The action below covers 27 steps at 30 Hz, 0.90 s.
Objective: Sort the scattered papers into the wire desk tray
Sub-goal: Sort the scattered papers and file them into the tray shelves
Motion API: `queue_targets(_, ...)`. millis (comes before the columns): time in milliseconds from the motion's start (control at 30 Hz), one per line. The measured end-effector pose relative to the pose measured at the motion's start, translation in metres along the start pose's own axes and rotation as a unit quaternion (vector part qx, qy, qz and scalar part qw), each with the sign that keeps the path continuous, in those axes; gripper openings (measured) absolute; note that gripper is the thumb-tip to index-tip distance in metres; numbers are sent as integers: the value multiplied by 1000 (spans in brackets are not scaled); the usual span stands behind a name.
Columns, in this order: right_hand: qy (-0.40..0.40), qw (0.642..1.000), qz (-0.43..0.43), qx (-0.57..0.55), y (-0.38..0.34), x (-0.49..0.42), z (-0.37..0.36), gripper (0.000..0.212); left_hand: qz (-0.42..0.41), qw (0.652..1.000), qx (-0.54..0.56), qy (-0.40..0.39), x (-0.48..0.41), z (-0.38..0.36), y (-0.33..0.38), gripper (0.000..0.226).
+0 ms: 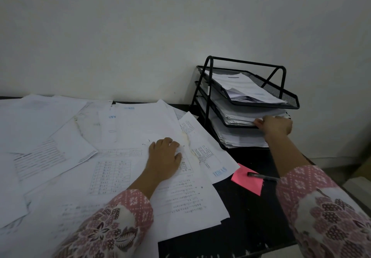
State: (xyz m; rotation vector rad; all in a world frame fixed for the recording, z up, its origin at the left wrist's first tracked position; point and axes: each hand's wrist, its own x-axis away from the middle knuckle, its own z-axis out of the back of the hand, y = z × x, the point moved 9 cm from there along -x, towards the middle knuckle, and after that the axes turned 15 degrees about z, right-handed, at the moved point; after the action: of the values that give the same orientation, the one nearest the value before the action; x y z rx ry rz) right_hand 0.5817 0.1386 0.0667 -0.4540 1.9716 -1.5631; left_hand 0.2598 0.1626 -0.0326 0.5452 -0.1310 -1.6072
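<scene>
Scattered papers (84, 147) cover the black desk (251, 217) across the left and centre of the frame. The left hand (164, 157) lies on them at centre, fingers loosely curled, gripping nothing. Lower right lie a pink note (244, 183) and a pen (261, 176). At right, the right hand (275, 126) pinches the stack in the middle tier of the wire desk tray (281, 95).

Blue upside-down heading, apparently "LUNAS", on sheet (208, 147) left of pink note (248, 179); rest of print unreadable.
</scene>
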Motion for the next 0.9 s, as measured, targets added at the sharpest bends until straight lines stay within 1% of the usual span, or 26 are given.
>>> queue_targets(67, -2, 999, -2, -37, 2, 10, -7, 45, 4, 1000, 1, -6, 1, 2, 1, 44)
queue_targets(133, -25, 999, 9, -35, -5, 25, -19, 41, 5, 1000, -13, -24, -2, 3, 1, 40)
queue_targets(200, -55, 998, 18, -39, -11, 47, -34, 36, -2, 997, -25, -77, -4, 3, 0, 41)
queue_targets(267, -88, 995, 15, -40, -13, 72, -49, 32, -11, 989, -17, -147, -4, 6, -4, 41)
queue_targets(300, -104, 994, 19, -37, -13, 84, -56, 31, -13, 986, -11, -167, -2, 10, -7, 40)
queue_targets(367, -147, 988, 30, -28, -13, 110, -72, 28, -17, 987, -7, -161, 1, 26, -18, 36)
queue_targets(500, -255, 965, 55, 33, -3, 163, -105, 20, -7, 995, 2, -102, 10, 59, -50, 31)
queue_targets(567, -306, 947, 72, 68, 6, 190, -124, 15, 9, 996, -2, -85, 14, 76, -75, 30)
queue_targets(600, -328, 934, 96, 102, 10, 200, -133, 12, 15, 997, -4, -78, 15, 82, -86, 30)
queue_targets(667, -373, 898, 152, 175, 15, 225, -152, 10, 32, 998, -14, -60, 20, 98, -112, 30)
queue_targets(800, -433, 830, 246, 251, 22, 271, -185, 19, 72, 997, -24, -20, 26, 124, -163, 29)
queue_targets(900, -453, 780, 285, 323, 31, 297, -203, 27, 99, 994, -26, 26, 31, 145, -198, 27)
